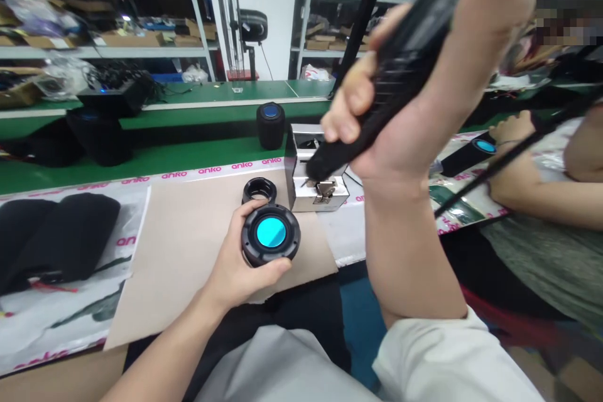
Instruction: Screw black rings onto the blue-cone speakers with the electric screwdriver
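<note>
My left hand (240,264) grips a round black speaker (247,226) by its sides, its shiny cyan disc (271,232) facing up. A black ring (260,188) lies just beyond it on the cardboard sheet (183,226). Raised at the upper right, my right hand (400,107) is wrapped around a long black electric screwdriver (405,56). The lower end of this tool is in front of a silver box that looks like a screw feeder (311,201), hiding part of it. I cannot make out a bit at the tip.
A black cylindrical speaker (271,129) stands on the green bench (198,144). Black fabric-covered pieces (61,239) with red wires lie at left. A co-worker's arm (541,182) rests at right near another speaker (466,156). Shelves (103,50) with boxes line the back.
</note>
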Tool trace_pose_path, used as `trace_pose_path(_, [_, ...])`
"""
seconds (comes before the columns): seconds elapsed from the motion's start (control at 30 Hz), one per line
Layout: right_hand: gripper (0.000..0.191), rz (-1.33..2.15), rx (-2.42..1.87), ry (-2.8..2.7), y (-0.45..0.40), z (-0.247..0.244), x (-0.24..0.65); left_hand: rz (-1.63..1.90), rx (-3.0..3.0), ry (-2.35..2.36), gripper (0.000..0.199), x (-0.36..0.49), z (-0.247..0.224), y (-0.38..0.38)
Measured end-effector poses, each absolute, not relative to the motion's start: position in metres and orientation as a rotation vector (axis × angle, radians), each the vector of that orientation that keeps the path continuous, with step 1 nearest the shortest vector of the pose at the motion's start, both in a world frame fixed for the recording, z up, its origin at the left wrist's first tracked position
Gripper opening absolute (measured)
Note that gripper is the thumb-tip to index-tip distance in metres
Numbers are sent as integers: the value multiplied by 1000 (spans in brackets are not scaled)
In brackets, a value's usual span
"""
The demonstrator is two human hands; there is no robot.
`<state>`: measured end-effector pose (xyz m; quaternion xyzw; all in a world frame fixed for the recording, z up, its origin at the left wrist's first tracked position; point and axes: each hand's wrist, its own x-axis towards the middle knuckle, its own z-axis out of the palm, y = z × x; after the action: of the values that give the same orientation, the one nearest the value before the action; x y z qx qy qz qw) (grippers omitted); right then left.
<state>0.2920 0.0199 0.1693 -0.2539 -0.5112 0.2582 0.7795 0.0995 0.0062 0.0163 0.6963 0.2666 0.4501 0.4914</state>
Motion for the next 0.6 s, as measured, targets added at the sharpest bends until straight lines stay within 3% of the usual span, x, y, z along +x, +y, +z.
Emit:
trace_pose_path(0.17, [54,418,-824,-923,32,133,333,1106,1710,670,77,100,15,7])
trace_pose_path(0.37, [52,461,-846,-942,47,93,344,1125,1754,702,78,98,15,8])
trace_pose_path(0.6, [53,477,-824,-952,35,94,347,1149,1767,685,77,98,15,7])
